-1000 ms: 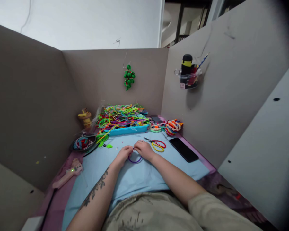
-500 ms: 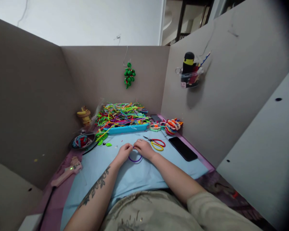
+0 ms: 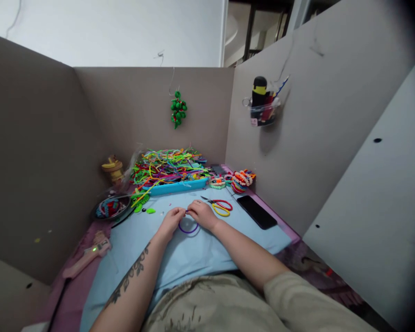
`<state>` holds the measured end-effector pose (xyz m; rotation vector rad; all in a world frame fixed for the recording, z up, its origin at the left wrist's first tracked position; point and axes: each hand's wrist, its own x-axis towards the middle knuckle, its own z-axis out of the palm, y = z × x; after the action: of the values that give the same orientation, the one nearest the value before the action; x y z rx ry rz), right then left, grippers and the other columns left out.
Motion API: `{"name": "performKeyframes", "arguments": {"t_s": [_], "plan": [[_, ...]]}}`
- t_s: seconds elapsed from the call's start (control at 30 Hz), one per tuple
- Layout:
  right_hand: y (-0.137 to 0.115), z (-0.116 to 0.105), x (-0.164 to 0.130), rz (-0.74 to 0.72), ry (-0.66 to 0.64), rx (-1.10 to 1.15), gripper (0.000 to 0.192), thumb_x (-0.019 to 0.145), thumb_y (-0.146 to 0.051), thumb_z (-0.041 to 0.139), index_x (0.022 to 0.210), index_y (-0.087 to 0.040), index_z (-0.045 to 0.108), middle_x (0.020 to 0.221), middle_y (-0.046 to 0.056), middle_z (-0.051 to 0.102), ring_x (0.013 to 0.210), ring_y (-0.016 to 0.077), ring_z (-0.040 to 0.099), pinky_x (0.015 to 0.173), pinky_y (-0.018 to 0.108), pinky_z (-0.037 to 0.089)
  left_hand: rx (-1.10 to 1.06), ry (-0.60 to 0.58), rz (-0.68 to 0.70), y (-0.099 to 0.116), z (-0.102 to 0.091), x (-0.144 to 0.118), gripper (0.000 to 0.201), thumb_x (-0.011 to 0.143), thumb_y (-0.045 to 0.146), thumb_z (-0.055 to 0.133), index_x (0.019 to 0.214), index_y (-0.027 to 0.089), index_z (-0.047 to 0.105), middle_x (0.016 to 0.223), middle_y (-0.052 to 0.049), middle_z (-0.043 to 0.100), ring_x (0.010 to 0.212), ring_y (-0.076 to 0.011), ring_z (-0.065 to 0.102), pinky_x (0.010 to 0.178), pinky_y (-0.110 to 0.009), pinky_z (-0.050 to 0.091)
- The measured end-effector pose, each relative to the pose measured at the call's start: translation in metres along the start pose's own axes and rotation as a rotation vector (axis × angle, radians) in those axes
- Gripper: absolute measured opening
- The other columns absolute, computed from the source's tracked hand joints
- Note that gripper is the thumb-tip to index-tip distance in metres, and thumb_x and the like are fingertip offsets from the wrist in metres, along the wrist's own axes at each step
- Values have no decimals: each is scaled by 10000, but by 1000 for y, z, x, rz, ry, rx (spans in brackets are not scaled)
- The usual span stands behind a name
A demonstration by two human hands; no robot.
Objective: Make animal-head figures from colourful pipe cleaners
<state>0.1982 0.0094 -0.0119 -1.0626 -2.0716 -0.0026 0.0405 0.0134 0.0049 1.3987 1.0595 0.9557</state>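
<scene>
A purple pipe cleaner (image 3: 188,232) hangs in a loop below my fingertips, its two ends meeting between my hands. My left hand (image 3: 173,222) pinches one end between thumb and fingers. Close against it, my right hand (image 3: 203,215) pinches the other end, and the fingertips nearly touch. Just right of my right hand lie scissors (image 3: 222,207) with one red and one yellow handle, blades pointing left. Green leaf-like pieces (image 3: 151,211) rest on the blue cloth (image 3: 138,244), left of my left hand.
Behind my hands stands a blue tray (image 3: 180,186) heaped with colourful pipe cleaners. A black phone (image 3: 257,212) lies at right, near fuzzy striped figures (image 3: 241,180). On the left are a dark bowl (image 3: 124,213) and a pink glue gun (image 3: 90,256). Grey panels enclose the table.
The whole view has shifted slightly, so things appear a little further left. My hands keep their pinch on the purple pipe cleaner, and its loop looks nearly the same.
</scene>
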Motion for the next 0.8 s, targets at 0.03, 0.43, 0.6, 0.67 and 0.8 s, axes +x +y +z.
{"name": "performKeyframes", "arguments": {"t_s": [0.03,0.43,0.6,0.67,0.8], "plan": [[0,0,0,4,0,1,70,823,-208,525,810,-193,593,784,35,589,804,160,515,730,270,395,-5,2,9,0,0,0,301,621,444,603,608,153,526,492,55,409,476,-77,331,471,-223,215],[0,-1,0,-129,-29,-224,139,853,-235,471,792,-189,587,758,58,567,788,178,475,686,275,362,-123,-149,-138,-1,-5,-3,313,631,424,596,535,157,464,483,53,379,402,-52,279,396,-221,130],[-6,-3,1,-58,4,-56,89,826,-219,500,802,-189,581,768,46,574,791,168,493,708,274,382,-159,-130,-105,-1,-3,-4,302,632,404,601,525,151,478,487,47,401,437,-60,318,415,-212,190],[-7,-2,1,24,46,79,61,800,-210,528,835,-190,575,793,35,578,795,157,508,717,266,395,-210,-86,-94,-2,-3,-2,299,630,409,618,550,145,504,499,45,415,454,-61,337,429,-206,219],[-5,-1,0,209,120,308,140,761,-228,554,895,-188,565,813,19,583,736,135,526,674,249,420,-298,15,-91,-6,-6,4,309,621,426,648,595,136,547,525,34,451,472,-62,364,440,-196,242]]}}
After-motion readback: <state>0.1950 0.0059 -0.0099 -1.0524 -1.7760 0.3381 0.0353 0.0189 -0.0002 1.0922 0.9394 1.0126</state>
